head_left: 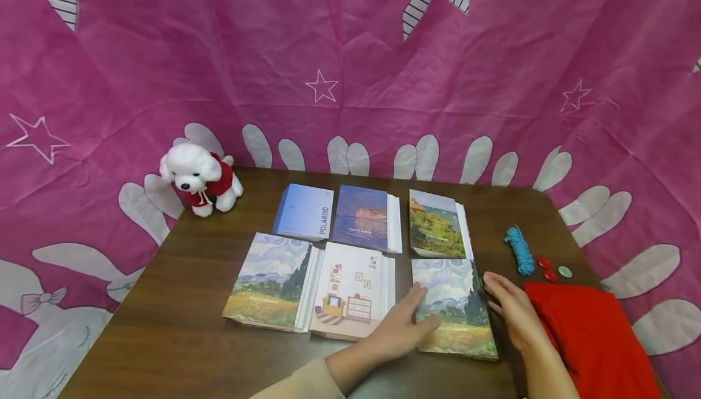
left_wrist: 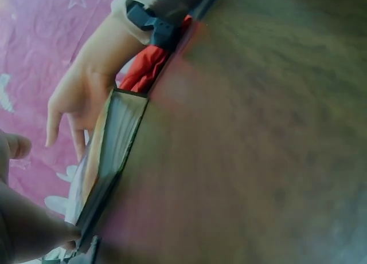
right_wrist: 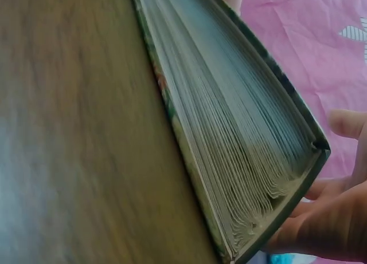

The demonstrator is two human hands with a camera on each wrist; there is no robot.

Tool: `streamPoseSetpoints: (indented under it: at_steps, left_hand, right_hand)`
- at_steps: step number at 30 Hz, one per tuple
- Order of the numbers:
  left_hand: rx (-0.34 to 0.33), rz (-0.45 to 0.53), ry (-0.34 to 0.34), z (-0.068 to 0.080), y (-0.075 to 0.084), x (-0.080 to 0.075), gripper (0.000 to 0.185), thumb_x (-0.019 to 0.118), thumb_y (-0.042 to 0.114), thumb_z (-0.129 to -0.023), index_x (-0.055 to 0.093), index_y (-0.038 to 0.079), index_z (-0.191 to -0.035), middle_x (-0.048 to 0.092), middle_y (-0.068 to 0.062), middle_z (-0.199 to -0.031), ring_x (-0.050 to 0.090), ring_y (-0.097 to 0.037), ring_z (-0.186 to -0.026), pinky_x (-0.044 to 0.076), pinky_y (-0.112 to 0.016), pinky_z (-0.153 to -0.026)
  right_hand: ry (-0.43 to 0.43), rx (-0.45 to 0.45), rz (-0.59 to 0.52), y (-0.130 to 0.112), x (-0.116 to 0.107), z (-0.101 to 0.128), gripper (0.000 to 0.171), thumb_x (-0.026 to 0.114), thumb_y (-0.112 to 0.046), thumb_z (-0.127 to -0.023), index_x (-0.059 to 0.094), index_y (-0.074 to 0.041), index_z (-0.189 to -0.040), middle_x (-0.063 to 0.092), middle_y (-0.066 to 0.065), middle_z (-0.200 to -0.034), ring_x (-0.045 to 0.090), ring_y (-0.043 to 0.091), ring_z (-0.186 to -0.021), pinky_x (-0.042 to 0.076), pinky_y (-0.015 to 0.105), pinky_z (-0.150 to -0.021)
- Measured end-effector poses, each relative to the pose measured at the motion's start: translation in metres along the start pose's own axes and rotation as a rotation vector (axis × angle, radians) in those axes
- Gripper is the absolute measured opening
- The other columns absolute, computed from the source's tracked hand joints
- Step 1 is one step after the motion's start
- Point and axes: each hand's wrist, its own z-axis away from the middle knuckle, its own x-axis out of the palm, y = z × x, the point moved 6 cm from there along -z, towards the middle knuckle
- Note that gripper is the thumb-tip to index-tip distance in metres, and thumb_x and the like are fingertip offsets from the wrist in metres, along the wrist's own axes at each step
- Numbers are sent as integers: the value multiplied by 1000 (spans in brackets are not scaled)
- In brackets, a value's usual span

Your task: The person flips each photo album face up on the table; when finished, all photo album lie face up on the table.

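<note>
A photo album [head_left: 454,308] with a painted landscape cover lies flat at the front right of the table. At its left edge is my left hand [head_left: 402,326], the fingertips and thumb over the cover's border. My right hand [head_left: 512,308] is along the opposite edge, fingers extended. In the right wrist view the fingers [right_wrist: 298,224] rest by the album's spine [right_wrist: 287,207], and its thick stack of pages shows. The left wrist view has my left hand [left_wrist: 28,224] low at one end of the album [left_wrist: 114,138]. Neither hand is curled around it.
Behind stand a blue Polaroid album [head_left: 306,210], a sea-cliff album [head_left: 360,216] and a green-hillside album [head_left: 438,222]. To the left lie another landscape album [head_left: 268,280] and a room-picture album [head_left: 350,289]. A plush dog [head_left: 202,177], blue yarn [head_left: 519,250], small discs [head_left: 550,275] and red cloth [head_left: 594,338] flank them.
</note>
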Motion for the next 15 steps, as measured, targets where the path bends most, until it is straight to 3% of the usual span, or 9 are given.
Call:
streamPoseSetpoints:
  at_steps: [3, 7, 10, 15]
  left_hand:
    - [-17, 23, 0, -1, 1, 5, 77, 54, 48, -101, 26, 7, -161, 17, -9, -168, 19, -30, -153, 19, -52, -122]
    - [-8, 37, 28, -7, 3, 12, 80, 57, 47, -99, 25, 8, -161, 16, -5, -169, 17, -26, -154, 18, -51, -122]
    - [1, 38, 53, -12, 5, 18, 78, 59, 46, -98, 30, 8, -159, 16, -5, -169, 18, -26, -153, 19, -52, -122]
    - [-21, 35, 62, -18, 6, 27, 73, 50, 52, -102, 32, 10, -159, 15, -6, -168, 19, -27, -153, 20, -52, -122]
  right_hand:
    - [-19, -22, -111, 4, -2, 0, 53, 40, -40, -109, 39, -8, -152, 52, -8, -136, 45, 10, -122, 37, 31, -99]
    - [-90, -79, -245, 5, -4, -1, 31, 33, -44, -110, 61, -37, -121, 58, -24, -115, 49, 2, -110, 39, 28, -93]
    - [-148, -149, -370, 0, -4, -1, 35, 32, -36, -112, 66, -39, -117, 64, -18, -114, 57, 5, -104, 48, 24, -88]
    - [-156, -217, -505, -15, -4, 0, 32, 43, -14, -110, 68, -28, -122, 72, -5, -101, 70, 8, -83, 59, 24, -71]
